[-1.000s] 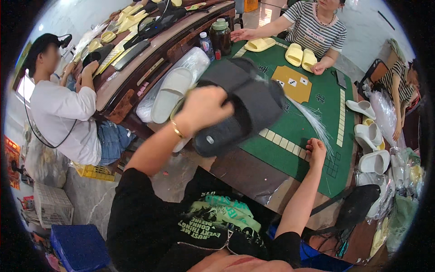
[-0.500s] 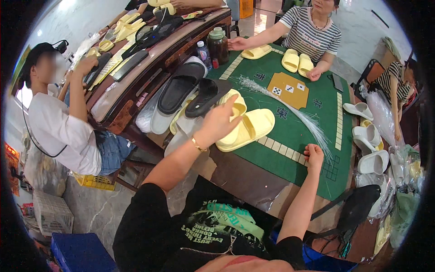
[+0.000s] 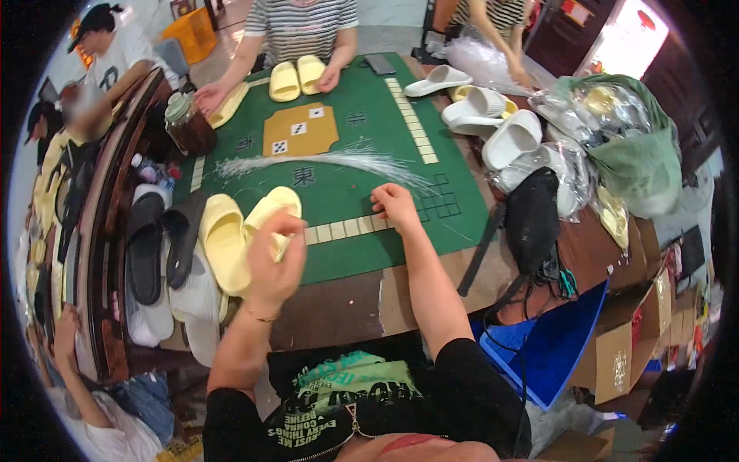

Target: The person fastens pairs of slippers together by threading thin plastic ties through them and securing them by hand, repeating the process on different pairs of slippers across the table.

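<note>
A pair of pale yellow slippers stands on the green table mat, the left slipper beside the right slipper. My left hand, slightly blurred, hovers over the near end of the right one. Its thumb and fingers are apart, and I see nothing held; whether it touches the slipper I cannot tell. On the mat's near edge my right hand is closed, fingers curled inward. What it holds, if anything, is hidden. Beyond both hands lies a fanned bundle of thin clear plastic strands.
Black and grey slippers crowd the left edge. Across the table a person in a striped shirt has hands by yellow slippers. White slippers, bagged slippers and a black bag lie right; a blue bin stands below.
My view has turned right, so the table sits further left. My left hand has drawn back from the slippers toward me, its fingers more bent. My right hand stays closed.
</note>
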The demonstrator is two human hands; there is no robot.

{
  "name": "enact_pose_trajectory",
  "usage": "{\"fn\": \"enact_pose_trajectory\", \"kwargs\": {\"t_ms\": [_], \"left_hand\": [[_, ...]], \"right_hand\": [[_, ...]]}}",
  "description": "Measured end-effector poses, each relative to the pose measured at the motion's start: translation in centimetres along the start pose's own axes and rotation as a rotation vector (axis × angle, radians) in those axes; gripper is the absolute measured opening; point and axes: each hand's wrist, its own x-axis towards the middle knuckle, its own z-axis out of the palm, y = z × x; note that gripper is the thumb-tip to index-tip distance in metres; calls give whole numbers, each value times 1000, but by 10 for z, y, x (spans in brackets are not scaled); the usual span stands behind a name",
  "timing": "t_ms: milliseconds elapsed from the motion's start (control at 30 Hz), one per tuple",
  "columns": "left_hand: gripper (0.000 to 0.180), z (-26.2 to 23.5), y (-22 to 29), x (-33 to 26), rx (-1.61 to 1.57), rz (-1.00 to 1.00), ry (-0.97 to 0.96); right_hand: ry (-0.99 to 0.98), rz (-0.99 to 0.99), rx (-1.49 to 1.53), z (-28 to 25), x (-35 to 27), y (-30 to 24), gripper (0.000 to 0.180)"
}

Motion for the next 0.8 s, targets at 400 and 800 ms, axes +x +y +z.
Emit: {"fn": "enact_pose_trajectory", "kwargs": {"t_ms": [400,800], "left_hand": [[21,87,-103,-90,172,-398,-284],[15,84,-104,-89,237,-338,-266]], "right_hand": [[865,-521,62,-151,80,-29,27],[1242,-265,-847,-175,96,-71,49]]}}
